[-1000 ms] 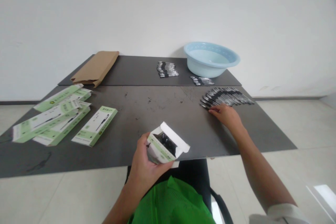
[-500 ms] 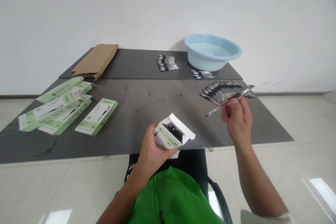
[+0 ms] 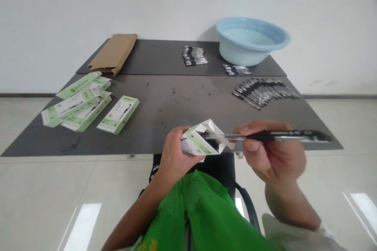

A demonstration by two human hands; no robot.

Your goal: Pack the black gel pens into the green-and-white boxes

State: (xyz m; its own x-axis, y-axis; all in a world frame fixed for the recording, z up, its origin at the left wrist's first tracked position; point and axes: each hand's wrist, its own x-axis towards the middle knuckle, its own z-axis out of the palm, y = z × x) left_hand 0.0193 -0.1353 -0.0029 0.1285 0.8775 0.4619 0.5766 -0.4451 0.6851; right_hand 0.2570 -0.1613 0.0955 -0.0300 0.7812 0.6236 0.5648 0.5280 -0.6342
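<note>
My left hand [image 3: 175, 157] is closed around a green and white pen box [image 3: 197, 144], whose flapped end faces right and stands open. Between the fingers and thumb of my right hand [image 3: 272, 157] is a black and clear pen [image 3: 282, 136], lying nearly level. Its tip end reaches into the mouth of the box; how deep it goes I cannot tell. Beyond the right hand, a fanned row of pens [image 3: 262, 90] lies on the dark table [image 3: 165, 125].
Several pen boxes [image 3: 85, 106] lie at the left, with a single pen box [image 3: 119, 114] beside them. Behind are a brown paper bag [image 3: 113, 53] and a light blue basin [image 3: 250, 43]. Smaller pen groups lie near the basin, one a fanned bunch [image 3: 194, 55]. A chair's armrest [image 3: 249, 204] is below.
My right hand has moved left and nearer with the pen, bringing its tip from above the table to the box opening. The box has tilted, and the view has shifted slightly.
</note>
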